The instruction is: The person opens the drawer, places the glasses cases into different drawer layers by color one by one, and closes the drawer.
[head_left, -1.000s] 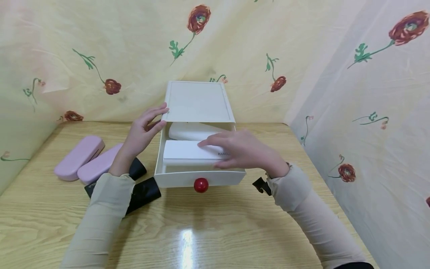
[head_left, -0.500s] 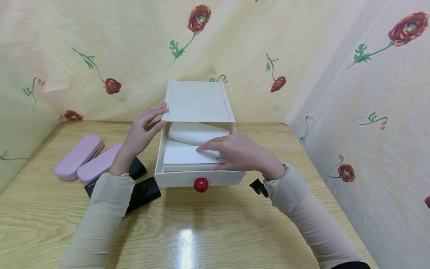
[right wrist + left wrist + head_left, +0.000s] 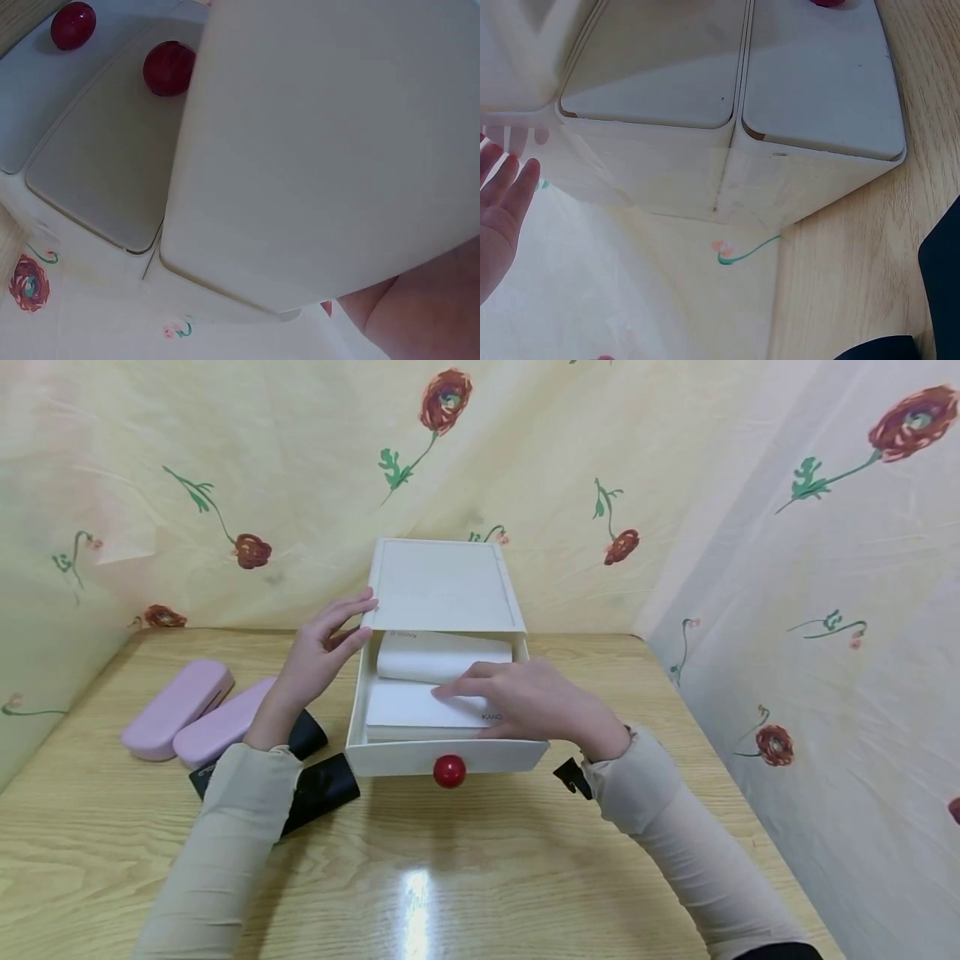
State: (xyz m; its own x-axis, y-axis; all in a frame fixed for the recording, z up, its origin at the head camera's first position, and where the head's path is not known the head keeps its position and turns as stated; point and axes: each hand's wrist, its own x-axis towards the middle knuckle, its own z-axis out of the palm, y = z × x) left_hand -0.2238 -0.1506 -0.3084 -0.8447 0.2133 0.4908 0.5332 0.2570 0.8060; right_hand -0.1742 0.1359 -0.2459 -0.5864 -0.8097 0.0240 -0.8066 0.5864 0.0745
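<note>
A white drawer unit (image 3: 446, 585) stands against the back cloth, its top drawer (image 3: 401, 760) pulled out by a red knob (image 3: 449, 771). Inside, a flat white box (image 3: 408, 706) with dark lettering lies along the drawer front. Behind it is a white case (image 3: 442, 656) with a rounded edge. My right hand (image 3: 536, 702) grips the lettered box at its right part, thumb toward the front, index finger across the top. Extended fingers of my left hand (image 3: 318, 639) touch the unit's upper left edge; they also show in the left wrist view.
Two pink cases (image 3: 176, 710) lie on the table at the left. Black cases (image 3: 322, 789) lie partly under my left forearm. Lower drawers with red knobs (image 3: 169, 69) show in the right wrist view. Flowered cloth (image 3: 315, 468) hangs behind and at the sides.
My right hand has lowered the lettered box flatter into the drawer and shifted slightly left. The rounded white case behind has turned straighter. The left hand has stayed put.
</note>
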